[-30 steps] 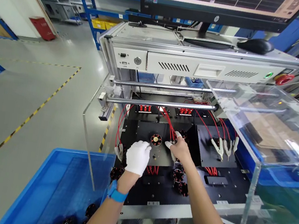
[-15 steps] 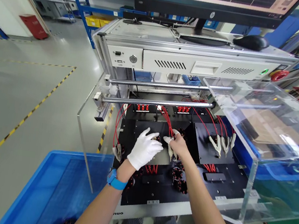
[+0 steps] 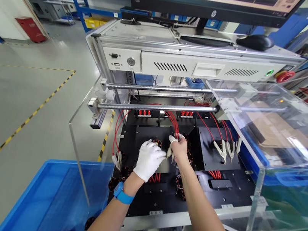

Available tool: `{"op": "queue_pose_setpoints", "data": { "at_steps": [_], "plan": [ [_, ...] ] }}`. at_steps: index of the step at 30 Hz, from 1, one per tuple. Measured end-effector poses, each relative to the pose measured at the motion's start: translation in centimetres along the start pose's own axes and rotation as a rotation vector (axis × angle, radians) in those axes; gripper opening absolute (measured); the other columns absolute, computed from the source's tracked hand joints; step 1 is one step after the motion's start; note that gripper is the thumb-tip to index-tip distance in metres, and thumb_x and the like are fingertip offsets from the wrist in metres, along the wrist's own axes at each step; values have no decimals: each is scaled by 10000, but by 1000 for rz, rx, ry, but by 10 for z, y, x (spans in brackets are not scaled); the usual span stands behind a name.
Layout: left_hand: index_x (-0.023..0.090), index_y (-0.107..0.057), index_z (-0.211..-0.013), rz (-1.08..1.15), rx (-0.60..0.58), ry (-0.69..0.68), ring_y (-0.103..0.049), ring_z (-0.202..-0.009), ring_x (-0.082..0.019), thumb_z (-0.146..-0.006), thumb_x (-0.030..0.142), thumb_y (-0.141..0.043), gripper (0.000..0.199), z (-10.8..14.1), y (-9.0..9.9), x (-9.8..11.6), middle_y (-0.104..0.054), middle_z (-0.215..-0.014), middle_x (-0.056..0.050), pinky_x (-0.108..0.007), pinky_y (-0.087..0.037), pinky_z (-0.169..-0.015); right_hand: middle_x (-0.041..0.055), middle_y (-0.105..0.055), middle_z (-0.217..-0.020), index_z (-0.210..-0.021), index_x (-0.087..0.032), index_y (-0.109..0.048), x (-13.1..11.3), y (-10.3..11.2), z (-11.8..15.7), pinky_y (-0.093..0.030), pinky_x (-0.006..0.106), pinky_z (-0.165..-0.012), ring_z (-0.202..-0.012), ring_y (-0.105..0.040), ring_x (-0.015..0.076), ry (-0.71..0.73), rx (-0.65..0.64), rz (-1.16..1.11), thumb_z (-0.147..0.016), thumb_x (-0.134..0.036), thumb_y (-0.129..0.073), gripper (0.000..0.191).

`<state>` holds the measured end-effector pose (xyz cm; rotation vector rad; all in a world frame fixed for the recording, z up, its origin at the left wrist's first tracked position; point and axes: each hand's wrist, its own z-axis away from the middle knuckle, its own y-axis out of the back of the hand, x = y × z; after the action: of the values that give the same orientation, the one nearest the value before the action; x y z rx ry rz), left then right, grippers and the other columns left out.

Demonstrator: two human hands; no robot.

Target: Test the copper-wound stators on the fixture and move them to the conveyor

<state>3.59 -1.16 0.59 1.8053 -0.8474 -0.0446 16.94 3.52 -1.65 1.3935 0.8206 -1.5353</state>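
Observation:
My left hand (image 3: 149,160), in a white glove with a blue wrist strap, has its fingers bent together beside the clips; what they pinch is too small to make out. My right hand (image 3: 179,148), with white finger covers, is closed on white clips (image 3: 170,151) at the ends of red wires (image 3: 174,120). A round coil (image 3: 157,143) lies on the black panel just behind my left hand. Other dark coils (image 3: 179,187) lie in front of my right hand. More white clips (image 3: 228,150) rest on the raised black plate (image 3: 211,160) to the right.
A clear acrylic cover (image 3: 255,200) stands open on the right, with a clear panel at left. Metal rods (image 3: 158,107) cross behind my hands. A blue bin (image 3: 43,180) is at lower left; a monitor (image 3: 170,8) stands above.
My left hand has moved slightly right and its spread fingers have drawn together next to the clips. My right hand has shifted slightly left with the clips. The camera view has shifted a little.

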Motion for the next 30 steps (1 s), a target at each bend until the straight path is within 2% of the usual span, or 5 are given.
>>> {"op": "queue_pose_setpoints", "data": {
  "at_steps": [9, 14, 17, 25, 30],
  "plan": [
    [267, -669, -675, 32, 19, -2, -542, -783, -171, -740, 248, -624, 81, 2, -5, -1, -652, -685, 25, -406, -381, -892, -42, -540, -623, -865, -164, -549, 0, -5, -1, -395, 214, -548, -535, -472, 91, 12, 62, 2, -606, -374, -661, 352],
    [225, -684, -738, 287, 235, 101, -590, -750, -167, -753, 231, -614, 72, 9, -14, -5, -672, -742, -10, -372, -456, -836, -60, -486, -598, -850, -183, -522, -2, -3, 11, -404, 207, -457, -472, -438, 76, -144, -14, -319, -667, -484, -595, 360],
    [217, -683, -767, 408, 324, 146, -607, -744, -155, -758, 234, -612, 74, 14, -18, -6, -674, -764, -11, -343, -486, -805, -86, -415, -557, -795, -199, -476, 3, -6, 22, -370, 178, -394, -430, -369, 59, -157, 60, -402, -692, -464, -576, 301],
    [208, -675, -736, 339, 410, 168, -605, -739, -157, -767, 251, -600, 92, 15, -29, -5, -664, -744, -19, -369, -477, -857, -99, -365, -517, -775, -207, -438, 16, -24, 36, -308, 179, -367, -400, -313, 58, -123, 167, -510, -742, -460, -525, 270],
    [218, -678, -763, 333, 389, 171, -602, -757, -151, -764, 229, -607, 72, 16, -32, -7, -668, -762, -10, -375, -460, -891, -57, -502, -630, -816, -193, -475, 23, -30, 33, -398, 213, -475, -487, -437, 78, -85, 204, -526, -738, -462, -524, 284]
  ]
}}
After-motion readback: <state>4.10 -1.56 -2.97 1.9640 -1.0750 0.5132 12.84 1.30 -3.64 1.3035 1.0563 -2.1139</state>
